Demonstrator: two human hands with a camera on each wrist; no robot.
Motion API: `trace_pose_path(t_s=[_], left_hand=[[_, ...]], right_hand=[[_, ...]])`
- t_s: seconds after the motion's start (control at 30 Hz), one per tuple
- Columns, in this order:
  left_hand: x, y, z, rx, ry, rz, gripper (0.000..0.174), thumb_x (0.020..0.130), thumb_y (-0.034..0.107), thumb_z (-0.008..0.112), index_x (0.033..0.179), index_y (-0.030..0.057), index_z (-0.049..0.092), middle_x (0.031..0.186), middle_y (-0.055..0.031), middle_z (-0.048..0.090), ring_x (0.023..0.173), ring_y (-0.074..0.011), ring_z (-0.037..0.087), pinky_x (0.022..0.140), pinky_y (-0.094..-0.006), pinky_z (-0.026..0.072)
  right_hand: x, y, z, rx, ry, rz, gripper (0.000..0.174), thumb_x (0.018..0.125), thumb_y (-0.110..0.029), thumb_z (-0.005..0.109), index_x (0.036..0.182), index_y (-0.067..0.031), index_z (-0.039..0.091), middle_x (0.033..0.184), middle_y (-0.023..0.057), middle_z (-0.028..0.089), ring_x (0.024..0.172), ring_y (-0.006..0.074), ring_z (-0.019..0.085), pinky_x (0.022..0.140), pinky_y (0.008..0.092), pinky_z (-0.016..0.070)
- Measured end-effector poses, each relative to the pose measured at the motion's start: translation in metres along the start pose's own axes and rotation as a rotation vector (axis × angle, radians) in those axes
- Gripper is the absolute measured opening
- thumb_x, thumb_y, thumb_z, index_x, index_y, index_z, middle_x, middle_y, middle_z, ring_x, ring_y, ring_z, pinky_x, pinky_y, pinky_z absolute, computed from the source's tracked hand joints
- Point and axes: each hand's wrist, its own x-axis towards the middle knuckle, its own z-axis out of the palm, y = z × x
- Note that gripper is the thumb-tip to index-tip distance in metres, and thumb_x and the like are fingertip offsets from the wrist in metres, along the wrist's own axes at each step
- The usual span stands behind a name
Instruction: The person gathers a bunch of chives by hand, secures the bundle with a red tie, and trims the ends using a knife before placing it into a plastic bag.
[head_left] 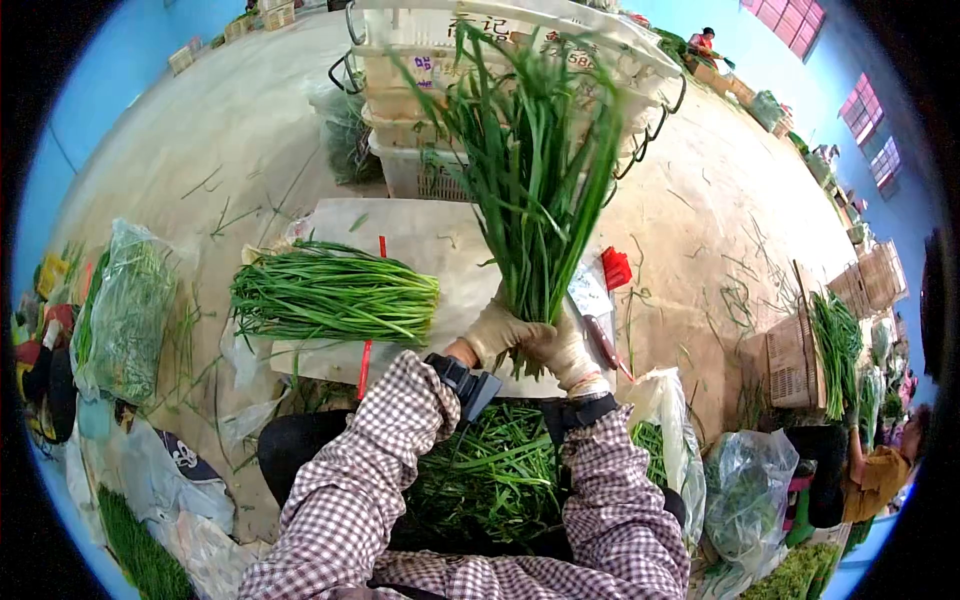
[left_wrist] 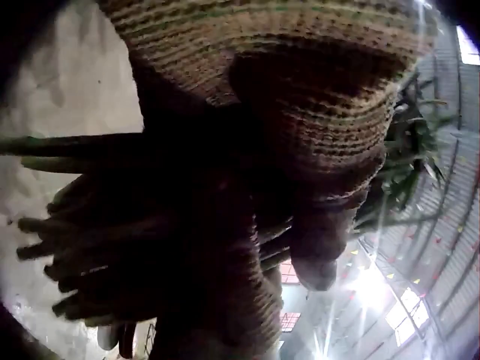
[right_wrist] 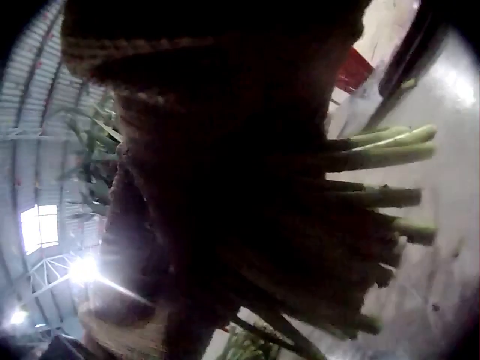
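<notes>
Gripping an upright bunch of green chives [head_left: 530, 180] in both gloved hands, the left hand [head_left: 497, 330] and right hand [head_left: 565, 350] curled tight round the lower stalks from either side and pressed together just above the near edge of the white board [head_left: 420, 235]. Looks partway along, as a judgement: shows one squared-off bundle [head_left: 335, 295] already lying flat on the board's left half, cut end toward the middle, and leaves a heap of loose greens [head_left: 490, 475] unsorted between the checked sleeves, short of the board's near edge. Shows no tie on the held bunch, though cannot tell for sure under the gloves. Sets the bunch's long axis nearly vertical, leaning a little away. Points the leaf tips up, fanning toward the stacked white crates [head_left: 420, 60] beyond the far edge, and the cut ends [right_wrist: 375, 195] down, poking out below the gloved fingers [left_wrist: 322, 247] and fairly level in the wrist views. Finds what looks like a knife [head_left: 600, 340] at the board's right edge, just beside the right hand.
</notes>
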Motion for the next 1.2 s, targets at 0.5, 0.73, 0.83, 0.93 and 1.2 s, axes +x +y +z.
trace_pose_path(t_s=[0.5, 0.73, 0.83, 0.93, 1.2], left_hand=[[-0.103, -0.022, 0.0, -0.887, 0.089, -0.419, 0.059, 0.089, 0.044, 0.064, 0.131, 0.0063, 0.049, 0.121, -0.0083, 0.06, 0.098, -0.0181, 0.062, 0.082, -0.0344, 0.0548], [-0.12, -0.02, 0.022, -0.789, 0.175, -0.607, 0.047, 0.085, 0.023, 0.071, 0.126, 0.007, 0.056, 0.119, -0.0085, 0.063, 0.093, -0.0215, 0.065, 0.08, -0.0351, 0.056], [-0.117, -0.067, 0.002, -0.889, 0.08, -0.623, 0.044, 0.081, 0.024, 0.074, 0.119, 0.0078, 0.059, 0.11, -0.0078, 0.067, 0.092, -0.0218, 0.066, 0.078, -0.0358, 0.0572], [-0.123, -0.036, 0.008, -0.781, 0.136, -0.609, 0.043, 0.081, 0.028, 0.075, 0.117, 0.009, 0.06, 0.106, -0.0066, 0.067, 0.089, -0.0205, 0.067, 0.078, -0.0355, 0.0577], [-0.125, -0.075, 0.005, -1.067, 0.037, -0.64, 0.044, 0.081, 0.022, 0.074, 0.12, 0.0091, 0.058, 0.106, -0.0065, 0.068, 0.091, -0.0199, 0.068, 0.081, -0.0348, 0.0583]], right_hand=[[-0.045, -0.01, 0.007, 0.542, 0.058, 0.678, 0.038, 0.087, -0.023, 0.067, 0.116, 0.0007, 0.058, 0.098, 0.0097, 0.067, 0.079, 0.0205, 0.066, 0.068, 0.0314, 0.0551], [-0.049, 0.043, 0.036, -0.054, 0.232, 0.401, 0.053, 0.092, -0.042, 0.053, 0.121, 0.0016, 0.055, 0.111, 0.0208, 0.063, 0.103, 0.0311, 0.059, 0.09, 0.0383, 0.0436], [-0.05, 0.067, 0.029, 0.212, 0.268, 0.468, 0.053, 0.093, -0.044, 0.048, 0.117, 0.0016, 0.06, 0.111, 0.0216, 0.063, 0.105, 0.0321, 0.058, 0.09, 0.0363, 0.0433], [-0.055, 0.062, 0.029, 0.152, 0.35, 0.498, 0.054, 0.092, -0.043, 0.048, 0.12, 0.0021, 0.058, 0.111, 0.0221, 0.063, 0.108, 0.0332, 0.058, 0.093, 0.0355, 0.0423], [-0.066, 0.014, 0.031, -0.642, 0.586, -0.004, 0.044, 0.08, -0.024, 0.069, 0.122, -0.0133, 0.059, 0.128, 0.0169, 0.054, 0.119, 0.0363, 0.05, 0.101, 0.0423, 0.0393]])
